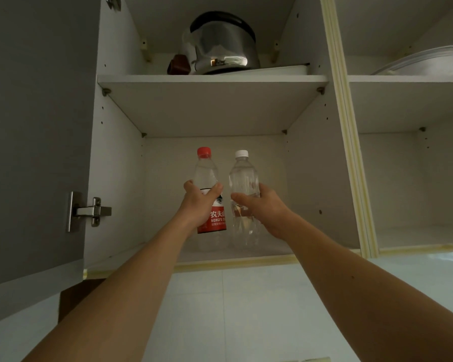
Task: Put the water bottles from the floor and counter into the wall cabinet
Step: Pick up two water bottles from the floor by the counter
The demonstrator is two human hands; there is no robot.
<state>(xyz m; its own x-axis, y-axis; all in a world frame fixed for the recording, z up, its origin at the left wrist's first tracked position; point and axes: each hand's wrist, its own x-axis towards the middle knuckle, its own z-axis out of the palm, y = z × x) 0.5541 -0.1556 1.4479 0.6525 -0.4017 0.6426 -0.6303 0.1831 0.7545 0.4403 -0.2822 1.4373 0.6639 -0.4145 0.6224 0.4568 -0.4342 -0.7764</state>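
White wall cabinet (324, 158), viewed from below, door (37, 126) swung open to the left with a metal hinge (89, 211) on its inner edge. Pale tiled wall (246, 309) under the cabinet.

Left compartment, two levels:
- Upper shelf (212, 79): shiny steel kettle (220, 45) with a black lid, sitting on a flat white tray (285, 69); a dark brown part (looks like the kettle's handle, can't confirm) at its left (179, 64).
- Lower level: both bottles, upright, side by side, nearly touching, bases on or just above the cabinet floor (272, 250) (contact not clear from this angle).

Red-capped bottle (207, 173): clear, red label with white lettering, left of the pair. Left hand (198, 205) wraps around its middle, thumb on the right side of the body, fingers round the left — firm grasp.

White-capped bottle (243, 176): clear, mostly transparent with a small brownish label patch, right of the pair. Right hand (262, 207) grasps its middle, thumb across the front, fingers curled behind.

Both forearms reach up from the bottom of the frame.

Right compartment, past the cream-edged divider (348, 152): a grey metal pan or basin (429, 61) on its upper shelf, partly cut off by the frame edge.
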